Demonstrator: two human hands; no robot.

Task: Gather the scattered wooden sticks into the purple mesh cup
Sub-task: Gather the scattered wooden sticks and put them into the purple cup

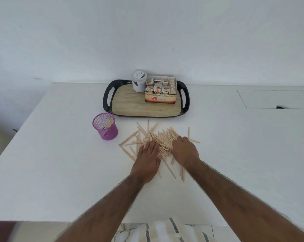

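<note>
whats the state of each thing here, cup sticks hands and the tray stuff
purple mesh cup: upright, few sticks inside
wooden sticks: mostly heaped loose outside the cup
left hand: flat, fingers straight on the heap
right hand: fingers bent into the heap, grip unclear
tea box: open, sachets standing inside
jar: upright, closed
tray: flat, carrying jar and box

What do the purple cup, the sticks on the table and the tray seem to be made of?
The cup looks like metal wire mesh with a purple coating: its wall is a fine see-through grid. The sticks look like pale unfinished wood: flat, matte, light tan. The tray seems glossy black plastic at the rim; its floor shows wood grain, perhaps only printed.
</note>
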